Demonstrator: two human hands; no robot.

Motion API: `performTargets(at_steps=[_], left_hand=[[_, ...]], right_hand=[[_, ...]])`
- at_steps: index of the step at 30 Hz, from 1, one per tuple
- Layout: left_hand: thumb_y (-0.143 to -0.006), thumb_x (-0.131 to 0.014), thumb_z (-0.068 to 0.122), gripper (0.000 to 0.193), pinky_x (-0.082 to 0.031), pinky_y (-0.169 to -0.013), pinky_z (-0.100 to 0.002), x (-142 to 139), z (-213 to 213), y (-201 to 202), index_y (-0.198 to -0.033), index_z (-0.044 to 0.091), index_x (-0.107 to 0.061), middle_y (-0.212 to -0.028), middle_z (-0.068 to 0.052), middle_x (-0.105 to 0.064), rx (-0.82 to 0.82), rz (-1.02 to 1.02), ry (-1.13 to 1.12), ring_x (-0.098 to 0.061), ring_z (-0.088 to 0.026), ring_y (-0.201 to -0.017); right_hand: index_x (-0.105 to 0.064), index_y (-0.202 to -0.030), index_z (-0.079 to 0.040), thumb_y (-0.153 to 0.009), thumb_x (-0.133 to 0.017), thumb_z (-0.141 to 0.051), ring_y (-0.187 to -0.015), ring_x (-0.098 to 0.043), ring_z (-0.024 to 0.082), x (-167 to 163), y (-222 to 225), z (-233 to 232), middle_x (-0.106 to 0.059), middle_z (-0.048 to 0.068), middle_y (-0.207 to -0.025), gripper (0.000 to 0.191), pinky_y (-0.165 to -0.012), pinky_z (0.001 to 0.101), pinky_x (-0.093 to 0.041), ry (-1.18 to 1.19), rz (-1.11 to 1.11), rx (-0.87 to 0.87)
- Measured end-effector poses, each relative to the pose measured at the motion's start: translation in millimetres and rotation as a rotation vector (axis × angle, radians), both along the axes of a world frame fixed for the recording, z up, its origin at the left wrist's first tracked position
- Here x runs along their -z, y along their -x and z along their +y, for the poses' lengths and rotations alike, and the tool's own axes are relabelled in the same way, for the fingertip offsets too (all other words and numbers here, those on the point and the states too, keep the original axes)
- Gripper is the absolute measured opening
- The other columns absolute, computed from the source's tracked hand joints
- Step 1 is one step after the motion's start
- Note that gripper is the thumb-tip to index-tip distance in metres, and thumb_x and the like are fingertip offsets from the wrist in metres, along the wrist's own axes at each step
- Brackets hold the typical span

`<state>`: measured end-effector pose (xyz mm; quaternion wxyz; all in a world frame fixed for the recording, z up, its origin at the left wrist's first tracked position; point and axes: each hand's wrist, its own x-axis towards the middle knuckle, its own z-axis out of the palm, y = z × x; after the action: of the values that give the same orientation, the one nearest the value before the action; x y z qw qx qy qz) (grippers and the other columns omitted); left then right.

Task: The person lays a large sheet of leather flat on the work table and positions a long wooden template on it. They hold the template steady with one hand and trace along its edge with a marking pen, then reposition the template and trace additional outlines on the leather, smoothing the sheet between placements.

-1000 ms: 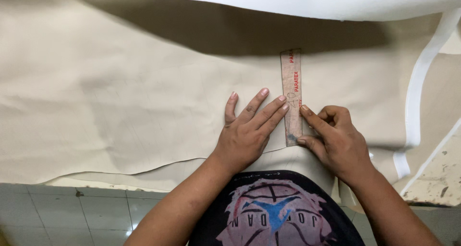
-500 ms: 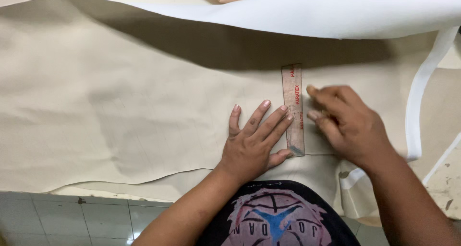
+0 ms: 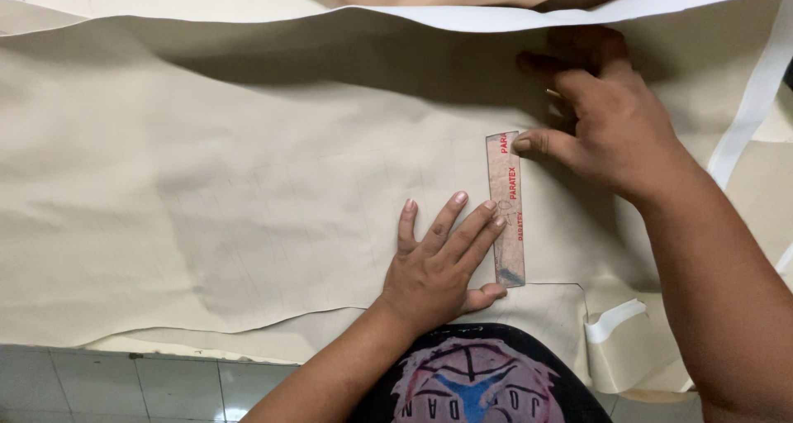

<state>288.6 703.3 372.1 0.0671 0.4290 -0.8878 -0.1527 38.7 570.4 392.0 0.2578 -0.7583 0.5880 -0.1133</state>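
Clear ruler (image 3: 505,209) lying upright on the beige sheet (image 3: 248,200) spread over the tabletop, pinned flat along its left edge by the spread fingers of the left hand (image 3: 438,266), touched near the top by the loosely curled right hand (image 3: 607,117), neither gripping it.

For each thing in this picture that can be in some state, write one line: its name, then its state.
Ruler: lying flat on the cloth, pressed by both hands.
Cloth: spread flat, faint grid lines drawn on it.
White sheet: edge lifted, overhanging the cloth.
Left hand: fingers spread, fingertips on the ruler.
Right hand: thumb on the ruler's top end.
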Motion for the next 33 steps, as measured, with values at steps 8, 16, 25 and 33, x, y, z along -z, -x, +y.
performTargets(at_steps=[8,16,25,33], left_hand=[[-0.09,-0.058,0.069,0.081,0.004,-0.121,-0.072,3.0,4.8,4.7,-0.152,0.017,-0.057,-0.165,-0.007,-0.041,0.035,-0.01,-0.005,-0.026,-0.033,-0.157],[-0.091,-0.057,0.069,0.081,0.006,-0.123,-0.069,-2.0,1.7,3.7,-0.154,0.018,-0.056,-0.166,-0.006,-0.04,0.04,-0.02,0.012,-0.024,-0.03,-0.159],[-0.098,-0.066,0.043,0.055,0.0,-0.128,-0.062,-15.8,2.8,4.9,-0.152,0.034,-0.058,-0.163,0.003,-0.044,-0.029,0.035,0.024,-0.031,-0.02,-0.156],[-0.095,-0.068,0.054,0.057,-0.002,-0.125,-0.066,-19.1,5.7,10.0,-0.146,0.03,-0.061,-0.16,0.0,-0.045,-0.048,0.059,0.005,-0.032,-0.025,-0.154]], right_hand=[[-0.069,-0.138,-0.013,-0.074,-0.092,-0.038,-0.099,-0.066,0.035,-1.0,0.3,0.6,-0.055,0.022,-0.137,0.072,-0.087,0.0448,-0.056,-0.069,0.029,0.04],[-0.069,-0.128,-0.006,-0.074,-0.096,-0.047,-0.109,-0.063,0.039,-0.9,-0.8,-0.7,-0.061,0.02,-0.118,0.073,-0.091,0.0475,-0.054,-0.162,0.219,0.083],[-0.067,-0.137,-0.008,-0.074,-0.092,-0.028,-0.118,-0.06,0.036,-26.1,-5.5,1.4,-0.048,0.017,-0.147,0.072,-0.093,0.0427,-0.055,-0.042,-0.06,0.025],[-0.068,-0.131,-0.004,-0.093,-0.084,-0.021,-0.105,-0.066,0.024,-24.1,-0.8,27.2,-0.049,0.016,-0.141,0.044,-0.093,0.0359,-0.057,0.027,-0.28,0.132]])
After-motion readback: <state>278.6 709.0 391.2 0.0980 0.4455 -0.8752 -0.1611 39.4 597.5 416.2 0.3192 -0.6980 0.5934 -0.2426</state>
